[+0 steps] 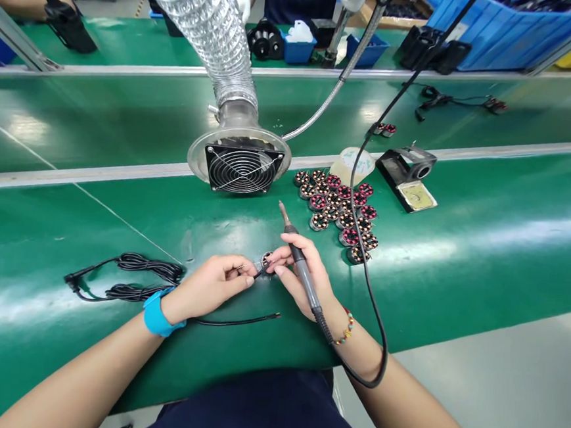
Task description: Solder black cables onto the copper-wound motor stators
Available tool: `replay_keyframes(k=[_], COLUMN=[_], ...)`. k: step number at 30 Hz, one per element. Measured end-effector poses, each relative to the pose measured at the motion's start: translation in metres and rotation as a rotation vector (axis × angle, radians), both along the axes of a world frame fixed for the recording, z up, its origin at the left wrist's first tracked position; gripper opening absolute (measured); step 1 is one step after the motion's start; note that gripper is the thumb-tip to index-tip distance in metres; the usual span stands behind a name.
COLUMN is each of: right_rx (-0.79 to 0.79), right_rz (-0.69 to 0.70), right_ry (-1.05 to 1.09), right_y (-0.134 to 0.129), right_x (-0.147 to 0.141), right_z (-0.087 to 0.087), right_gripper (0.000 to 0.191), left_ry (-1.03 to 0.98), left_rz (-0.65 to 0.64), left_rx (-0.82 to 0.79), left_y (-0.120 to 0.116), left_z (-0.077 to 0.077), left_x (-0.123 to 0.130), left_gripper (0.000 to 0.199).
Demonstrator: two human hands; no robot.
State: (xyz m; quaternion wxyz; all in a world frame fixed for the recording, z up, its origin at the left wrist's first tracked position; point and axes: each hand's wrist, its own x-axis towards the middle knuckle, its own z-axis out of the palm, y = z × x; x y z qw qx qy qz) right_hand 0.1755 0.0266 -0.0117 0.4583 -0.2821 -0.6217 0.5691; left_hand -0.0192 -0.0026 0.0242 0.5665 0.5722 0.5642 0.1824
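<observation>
Green bench (440,259) (shiny in patches), clustered round coils (332,212), looped black cable (149,266), soldering-iron stand (397,172)

I'm watching the left hand (221,283) pinching a black cable (260,273) beside a small coil (265,259), while the right hand (314,277) is cradling a soldering iron (303,268). Beyond, clustered coils (332,212) are resting near a fan (243,171).

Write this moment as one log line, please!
left hand: pinching black lead | right hand: holding iron, near coil | tip: away from coil | other coils: grouped ahead, right
</observation>
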Motion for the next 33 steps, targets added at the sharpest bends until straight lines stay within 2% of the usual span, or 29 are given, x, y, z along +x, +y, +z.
replay_keyframes(k=[11,15,19,25,33], right_rx=[0.003,0.014,-0.06,-0.213,-0.139], right_rz=[-0.038,-0.054,-0.04,-0.009,0.024], right_ry=[-0.028,-0.055,-0.047,-0.01,0.025], right_y=[-0.0032,-0.0027,-0.0023,-0.0032,-0.0038], right_x=[-0.0032,-0.0024,-0.0023,-0.0034,-0.0043], right_z=[0.0004,0.0019,0.0035,0.0032,0.0007], right_gripper=[0.049,0.046,0.04,0.045,0.046], left_ry=[-0.003,0.0,-0.032,-0.033,-0.029], left_rz=[0.074,0.072,0.052,-0.006,-0.045], left_rx=[0.023,0.014,0.063,0.21,0.21], left_y=[0.0036,0.0043,0.0045,0.0028,0.0015], left_z=[-0.0012,-0.0027,-0.0019,0.0022,0.0013], left_x=[0.007,0.0072,0.0069,0.0085,0.01], left_gripper=[0.017,0.017,0.022,0.036,0.037])
